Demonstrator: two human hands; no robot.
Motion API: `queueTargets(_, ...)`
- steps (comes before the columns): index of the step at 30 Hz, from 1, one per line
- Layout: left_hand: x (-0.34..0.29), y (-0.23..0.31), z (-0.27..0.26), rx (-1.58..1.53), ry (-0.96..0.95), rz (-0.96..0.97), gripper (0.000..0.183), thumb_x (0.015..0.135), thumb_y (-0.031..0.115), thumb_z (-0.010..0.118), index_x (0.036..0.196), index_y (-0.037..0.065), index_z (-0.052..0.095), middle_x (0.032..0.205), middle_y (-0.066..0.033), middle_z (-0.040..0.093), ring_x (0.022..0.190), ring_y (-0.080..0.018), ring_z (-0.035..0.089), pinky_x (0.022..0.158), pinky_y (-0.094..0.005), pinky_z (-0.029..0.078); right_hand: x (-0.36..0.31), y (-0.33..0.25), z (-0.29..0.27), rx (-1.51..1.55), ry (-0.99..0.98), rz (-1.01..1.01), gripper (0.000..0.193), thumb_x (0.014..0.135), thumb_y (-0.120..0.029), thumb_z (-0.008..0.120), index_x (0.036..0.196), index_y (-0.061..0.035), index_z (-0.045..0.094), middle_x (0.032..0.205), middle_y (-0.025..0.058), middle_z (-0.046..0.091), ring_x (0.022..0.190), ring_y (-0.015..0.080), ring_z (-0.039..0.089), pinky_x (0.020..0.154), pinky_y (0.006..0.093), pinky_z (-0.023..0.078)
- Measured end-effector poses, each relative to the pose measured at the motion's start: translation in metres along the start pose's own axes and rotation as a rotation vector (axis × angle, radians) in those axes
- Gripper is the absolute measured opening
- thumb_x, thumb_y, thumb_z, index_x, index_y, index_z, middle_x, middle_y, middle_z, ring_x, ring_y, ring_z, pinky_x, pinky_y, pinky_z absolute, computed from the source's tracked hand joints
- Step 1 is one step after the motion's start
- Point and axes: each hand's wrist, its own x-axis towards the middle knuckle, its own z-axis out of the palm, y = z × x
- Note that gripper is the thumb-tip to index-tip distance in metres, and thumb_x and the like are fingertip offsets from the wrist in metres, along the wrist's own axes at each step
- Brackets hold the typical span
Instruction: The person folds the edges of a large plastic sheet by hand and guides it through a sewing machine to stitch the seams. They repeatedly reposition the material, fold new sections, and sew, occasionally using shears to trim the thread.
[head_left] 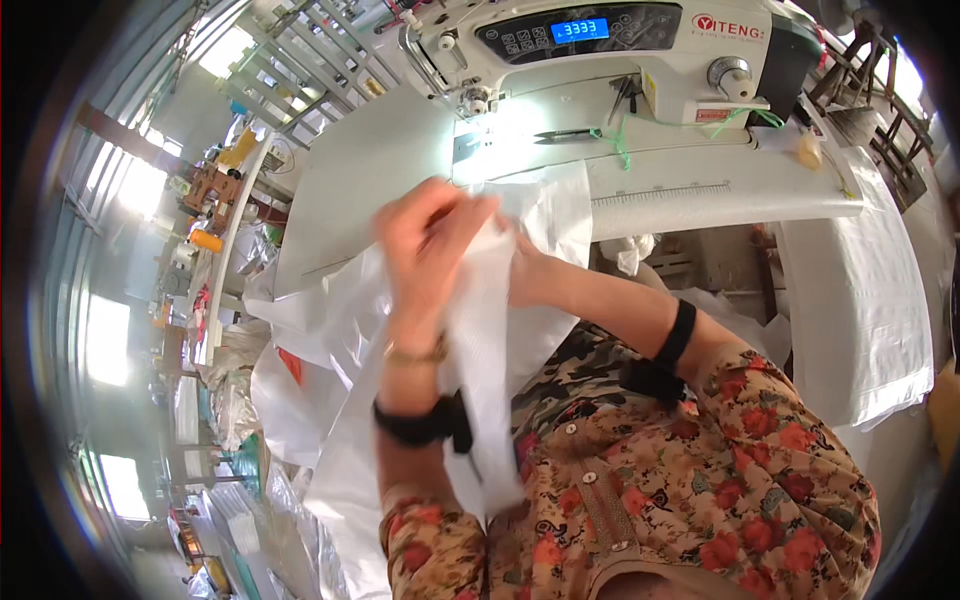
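With curled left hand (pixel 430 240), pinches one white sheet (pixel 480 350) between thumb and fingers, just short of the glare under one sewing machine (pixel 610 55). Has right hand (pixel 525 275) close beside, partly behind a raised fold; cannot tell whether spread or closed.

Counts two hands, two black wristbands (pixel 678 335), one bracelet (pixel 418 353), one lit blue display (pixel 580 30), one ruler strip (pixel 660 195), one dark pointed tool (pixel 565 135) near green thread (pixel 622 145) and three pale buttons down the floral shirt (pixel 750 450).

Drapes, in the sheet's case, from the machine table (pixel 360 185) over its near edge and down to the left of the camouflage-patterned cloth (pixel 565 375). Looks thin, smooth and glossy, with long soft creases and a red patch (pixel 290 365) among the folds at left.

Hides most right-hand fingers behind the sheet. Blurs at the left fingertips and along the hanging strip. Loses the machine's top to the upper edge and the needle to white glare.
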Motion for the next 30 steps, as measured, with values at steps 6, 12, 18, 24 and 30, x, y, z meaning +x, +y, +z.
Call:
queueTargets(6,0.007,-0.125,0.049,-0.078,0.021,-0.381,0.039,0.085,0.024,0.074,0.063,0.001,0.052,0.057,0.0075,0.038,0.055,-0.0034,0.030,0.049,-0.0215,0.025,-0.051,0.041,-0.050,0.252,0.027,-0.058,0.016,0.083,-0.021,0.062,0.092,-0.0076,0.066,0.094,0.0077,0.066,0.094,0.0256,0.061,0.084,0.0379,0.048)
queueTargets(12,-0.009,-0.152,0.049,-0.218,-0.027,-0.331,0.038,0.084,0.025,0.075,0.065,0.000,0.054,0.059,0.0082,0.041,0.056,-0.0035,0.033,0.050,-0.0213,0.028,-0.047,0.071,-0.058,-0.185,0.169,0.525,0.024,0.088,-0.020,0.059,0.104,-0.0033,0.062,0.114,0.0113,0.060,0.113,0.0279,0.051,0.097,0.0421,0.038)
queueTargets(18,-0.011,-0.141,0.041,-0.250,-0.125,-0.344,0.028,0.083,0.021,0.075,0.072,0.000,0.061,0.061,0.0070,0.050,0.058,-0.0017,0.040,0.051,-0.0193,0.033,-0.033,0.068,-0.047,-0.157,0.079,0.588,0.034,0.089,-0.023,0.058,0.114,-0.0008,0.056,0.116,0.0100,0.058,0.115,0.0252,0.047,0.097,0.0389,0.034)
queueTargets(24,-0.014,-0.137,0.036,-0.186,-0.185,-0.343,0.022,0.083,0.017,0.073,0.076,-0.002,0.065,0.063,0.0042,0.055,0.059,-0.0022,0.045,0.053,-0.0203,0.036,-0.035,0.070,-0.046,-0.192,0.108,0.550,0.035,0.085,-0.022,0.063,0.111,-0.0004,0.057,0.109,0.0118,0.058,0.111,0.0268,0.048,0.096,0.0415,0.033)
queueTargets(30,-0.013,-0.138,0.038,-0.182,-0.239,-0.341,0.021,0.084,0.015,0.073,0.075,-0.002,0.065,0.065,0.0063,0.055,0.061,-0.0017,0.044,0.055,-0.0190,0.036,-0.037,0.067,-0.045,-0.191,0.161,0.654,0.029,0.084,-0.024,0.065,0.105,-0.0047,0.058,0.109,0.0113,0.058,0.112,0.0289,0.047,0.093,0.0422,0.032)
